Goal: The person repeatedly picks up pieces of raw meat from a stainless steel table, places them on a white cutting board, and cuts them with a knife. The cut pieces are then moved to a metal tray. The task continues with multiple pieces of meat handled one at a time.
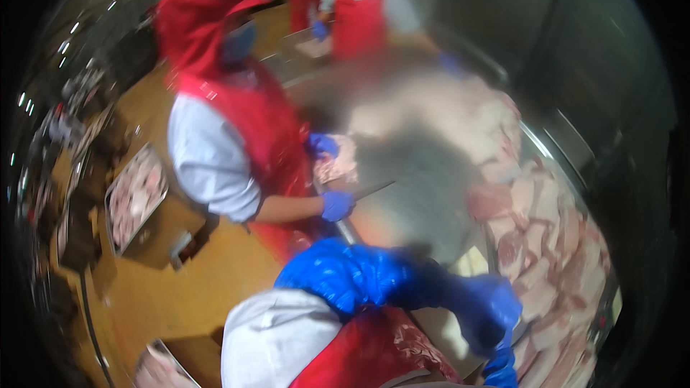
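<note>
My left arm, in a shiny blue sleeve cover, reaches across from the lower middle to the right. It ends in my gloved left hand (471, 316), dark and smeared. Close against it is my right hand (507, 307), in a blue-violet glove, with its blue sleeve rising from the lower edge. The two hands overlap, and blur hides their fingers and anything in them. They are above a pale cutting board (442, 330), beside a long heap of raw meat pieces (543, 244), pink with white fat. Some meat scraps (417, 345) show near my red apron.
At left, a co-worker (244, 115) in red holds a knife (375, 189) over the metal table (410, 194), the other hand on meat (341, 160). Another person (359, 21) stands at the far end. Meat-filled metal trays (136, 197) stand at left.
</note>
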### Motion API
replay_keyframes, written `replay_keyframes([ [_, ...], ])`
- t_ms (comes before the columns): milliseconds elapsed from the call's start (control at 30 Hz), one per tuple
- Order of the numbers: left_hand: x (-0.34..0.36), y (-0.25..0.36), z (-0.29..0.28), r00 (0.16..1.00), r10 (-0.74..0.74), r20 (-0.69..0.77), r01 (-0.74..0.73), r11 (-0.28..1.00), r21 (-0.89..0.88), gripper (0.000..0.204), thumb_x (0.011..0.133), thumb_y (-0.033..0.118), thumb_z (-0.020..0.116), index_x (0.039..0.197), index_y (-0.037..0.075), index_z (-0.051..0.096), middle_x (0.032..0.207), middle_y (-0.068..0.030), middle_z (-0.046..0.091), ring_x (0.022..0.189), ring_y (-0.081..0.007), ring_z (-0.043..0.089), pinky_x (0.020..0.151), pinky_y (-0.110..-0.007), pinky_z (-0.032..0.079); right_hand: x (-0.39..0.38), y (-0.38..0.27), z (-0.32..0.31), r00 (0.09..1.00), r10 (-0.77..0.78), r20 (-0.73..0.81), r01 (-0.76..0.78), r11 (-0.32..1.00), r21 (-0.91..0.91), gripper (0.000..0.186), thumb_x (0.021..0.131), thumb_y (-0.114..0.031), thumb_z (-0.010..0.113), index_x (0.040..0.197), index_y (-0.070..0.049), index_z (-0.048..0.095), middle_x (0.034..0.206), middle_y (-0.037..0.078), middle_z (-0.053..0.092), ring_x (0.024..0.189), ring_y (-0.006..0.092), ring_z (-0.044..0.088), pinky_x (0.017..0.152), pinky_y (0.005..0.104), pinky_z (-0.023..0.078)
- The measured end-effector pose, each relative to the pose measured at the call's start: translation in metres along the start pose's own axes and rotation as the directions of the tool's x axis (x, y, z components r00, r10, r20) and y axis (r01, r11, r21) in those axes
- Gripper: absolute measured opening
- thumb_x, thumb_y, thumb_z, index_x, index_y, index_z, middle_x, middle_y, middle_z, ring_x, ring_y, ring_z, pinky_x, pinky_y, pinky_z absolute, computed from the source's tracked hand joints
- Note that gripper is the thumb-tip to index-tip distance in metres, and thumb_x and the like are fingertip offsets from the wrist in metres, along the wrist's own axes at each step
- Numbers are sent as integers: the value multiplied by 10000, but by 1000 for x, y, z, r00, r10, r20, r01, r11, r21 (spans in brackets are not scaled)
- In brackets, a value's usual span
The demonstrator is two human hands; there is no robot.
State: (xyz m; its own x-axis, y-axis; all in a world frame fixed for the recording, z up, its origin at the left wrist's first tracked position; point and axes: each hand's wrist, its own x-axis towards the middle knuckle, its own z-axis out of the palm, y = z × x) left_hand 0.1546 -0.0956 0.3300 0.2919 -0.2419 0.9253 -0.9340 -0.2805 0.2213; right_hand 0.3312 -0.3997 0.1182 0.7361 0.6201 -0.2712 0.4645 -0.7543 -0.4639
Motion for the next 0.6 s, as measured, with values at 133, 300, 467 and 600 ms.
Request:
replay_keyframes([
  [133,-17,-8,-33,977,-174,-123,195,964,183,327,727,358,848,826,118,648,757,-61,568,656,-281,590,534,-379,468,4,2,24,986,-161,43,167,968,-190,578,946,-583,562,1111,-56,735,961,206,739,859,402,710,806,469,552],
  [300,5,17,0,919,-311,-241,358,916,181,323,689,282,873,703,93,611,680,-98,541,553,-287,587,484,-359,453,-9,-137,0,964,-202,-172,173,970,-170,530,873,-551,647,981,-37,719,838,221,702,837,378,696,772,458,540],
  [467,10,-16,27,773,-611,-169,624,780,33,320,857,299,811,748,76,609,655,20,547,564,-55,481,502,-252,377,-89,23,-14,919,297,-260,-334,936,-108,710,925,-628,590,716,46,670,680,302,619,679,448,651,630,500,494],
  [600,5,-45,1,240,-901,-360,940,309,-147,376,917,438,726,844,87,614,653,31,517,547,-56,438,482,-263,334,-151,44,-1,876,383,-293,-274,895,352,665,979,-561,578,700,42,593,572,121,538,546,220,493,562,419,407],
])
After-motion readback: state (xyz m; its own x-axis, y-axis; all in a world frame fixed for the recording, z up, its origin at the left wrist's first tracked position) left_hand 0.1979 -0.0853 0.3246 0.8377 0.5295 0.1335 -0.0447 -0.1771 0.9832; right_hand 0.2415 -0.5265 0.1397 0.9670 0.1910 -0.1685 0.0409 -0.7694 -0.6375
